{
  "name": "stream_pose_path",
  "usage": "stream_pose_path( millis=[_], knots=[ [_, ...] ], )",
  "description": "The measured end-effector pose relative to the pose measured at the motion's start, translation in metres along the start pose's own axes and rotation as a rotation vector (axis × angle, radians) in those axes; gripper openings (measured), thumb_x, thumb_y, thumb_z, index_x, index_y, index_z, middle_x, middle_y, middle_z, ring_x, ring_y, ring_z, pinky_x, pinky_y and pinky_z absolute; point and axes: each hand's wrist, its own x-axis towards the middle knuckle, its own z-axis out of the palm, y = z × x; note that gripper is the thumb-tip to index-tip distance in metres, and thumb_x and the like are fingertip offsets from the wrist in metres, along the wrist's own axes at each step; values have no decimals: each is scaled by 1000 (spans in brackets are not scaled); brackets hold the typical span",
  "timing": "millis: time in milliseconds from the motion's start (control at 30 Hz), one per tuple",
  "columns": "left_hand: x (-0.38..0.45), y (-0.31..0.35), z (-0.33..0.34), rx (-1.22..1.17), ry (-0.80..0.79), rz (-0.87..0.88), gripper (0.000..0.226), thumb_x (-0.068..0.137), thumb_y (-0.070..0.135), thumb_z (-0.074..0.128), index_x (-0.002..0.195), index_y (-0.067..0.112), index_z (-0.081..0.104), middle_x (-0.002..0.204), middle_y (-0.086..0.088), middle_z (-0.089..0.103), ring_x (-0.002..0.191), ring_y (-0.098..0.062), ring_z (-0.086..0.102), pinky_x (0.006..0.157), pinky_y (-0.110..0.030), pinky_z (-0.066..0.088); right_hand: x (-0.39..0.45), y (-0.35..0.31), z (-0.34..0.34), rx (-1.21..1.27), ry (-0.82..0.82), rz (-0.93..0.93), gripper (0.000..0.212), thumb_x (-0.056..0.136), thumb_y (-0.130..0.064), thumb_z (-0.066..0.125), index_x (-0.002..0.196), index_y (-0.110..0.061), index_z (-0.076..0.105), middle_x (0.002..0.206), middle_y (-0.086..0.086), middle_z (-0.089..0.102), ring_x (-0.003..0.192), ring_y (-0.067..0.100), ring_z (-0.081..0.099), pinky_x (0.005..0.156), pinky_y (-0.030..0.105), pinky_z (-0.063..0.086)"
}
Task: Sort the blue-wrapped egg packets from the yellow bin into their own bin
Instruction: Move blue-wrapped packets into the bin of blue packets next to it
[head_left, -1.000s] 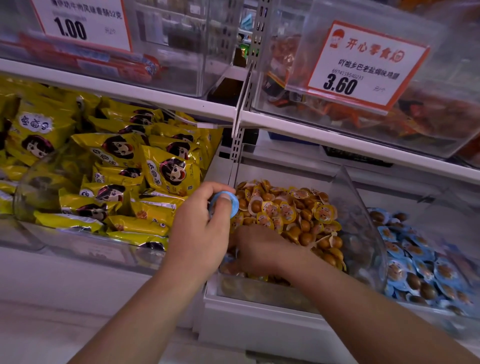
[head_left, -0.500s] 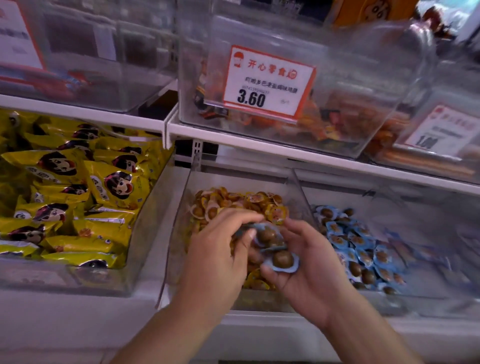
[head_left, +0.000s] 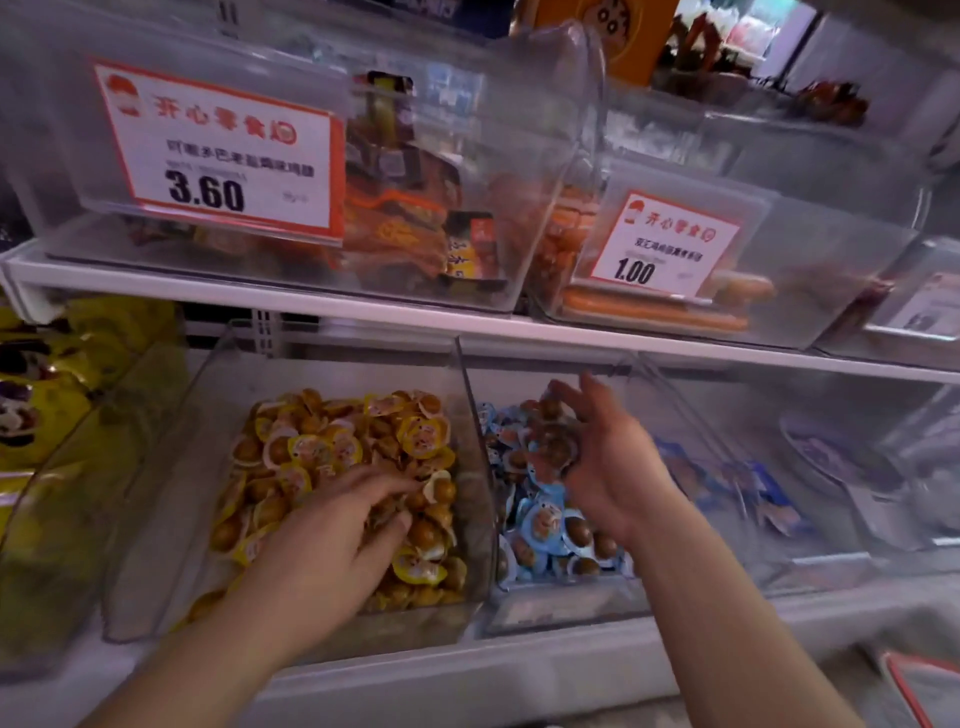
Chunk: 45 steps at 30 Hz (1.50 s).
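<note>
Holding blue packets (head_left: 553, 447), right hand (head_left: 605, 467), blue bin (head_left: 561, 603)

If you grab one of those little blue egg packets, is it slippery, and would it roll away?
Probably a bit slippery: the blue packets look glossy. Likely light, since the right hand holds a few at once over the blue bin. The round egg might roll, but the flat wrapper rim should stop it.
</note>
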Motion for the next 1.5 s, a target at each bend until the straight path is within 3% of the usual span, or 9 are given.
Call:
stream_pose_path(
  millis=[167, 300, 400, 533, 633, 833, 1033, 1233, 1500],
  knots=[
    [6, -18, -2, 92, -216, -35, 52, 80, 72, 56, 126, 49, 57, 123, 38, 39, 124, 5, 46, 93, -4, 31, 11, 19, -8, -721, 272, -281, 45, 100, -45, 48, 107, -6, 70, 120, 18, 68, 95, 12, 67, 80, 47, 50],
    [9, -14, 1, 297, -272, 20, 91, 61, 93, 48, 142, 54, 35, 149, 27, 31, 135, -3, 38, 108, -24, 35, -13, 59, 10, -728, -105, -354, 25, 89, -49, 53, 113, -49, 63, 104, -33, 66, 97, -20, 57, 79, 4, 43],
    [25, -6, 16, 384, -402, 44, 101, 59, 86, 54, 146, 55, 14, 156, 14, 15, 145, -19, 25, 114, -47, 33, -17, 85, 20, -824, -165, -442, 47, 95, -35, 54, 138, -49, 42, 131, -22, 58, 119, -3, 54, 98, 19, 44],
    [47, -9, 29, 477, -504, -24, 89, 75, 62, 64, 148, 51, 14, 157, 18, -1, 152, -29, -7, 113, -62, 27, -12, 84, 19, -804, -109, -463, 46, 99, -29, 49, 143, -39, 44, 131, -16, 57, 114, -3, 54, 93, 14, 41],
    [56, -31, 6, 536, -467, 80, 73, 80, 50, 68, 144, 47, 34, 156, 14, 18, 146, -22, 25, 107, -46, 42, -14, 81, 17, -803, -128, -453, 44, 94, -39, 47, 136, -52, 44, 115, -31, 54, 101, -21, 50, 81, -1, 36],
    [64, -67, -60, 678, -441, 54, 49, 80, 35, 68, 128, 39, 57, 155, 8, 30, 136, -22, 43, 103, -38, 45, -13, 84, 17, -782, -118, -428, 46, 99, -35, 49, 144, -40, 43, 125, -21, 55, 114, -1, 52, 97, 23, 42],
    [49, -55, -68, 826, -498, -72, 59, 81, 41, 60, 138, 34, 44, 150, 0, 35, 135, -24, 41, 103, -38, 43, -15, 85, 19, -789, -93, -415, 43, 98, -38, 48, 140, -47, 43, 119, -24, 57, 99, -12, 52, 84, 17, 42],
    [33, -8, -7, 504, -612, 252, 68, 78, 72, 51, 138, 41, 48, 153, 12, 34, 137, -13, 39, 113, -41, 34, -17, 85, 22, -816, -52, -465, 44, 99, -32, 47, 141, -44, 45, 122, -17, 60, 106, 0, 57, 85, 23, 44],
    [54, -53, -15, 849, -709, 438, 66, 82, 49, 62, 141, 46, 31, 159, 3, 24, 140, -24, 36, 118, -50, 17, -17, 83, 19, -826, -75, -473, 46, 99, -29, 47, 144, -39, 45, 128, -14, 62, 113, 4, 59, 93, 28, 50]
  ],
)
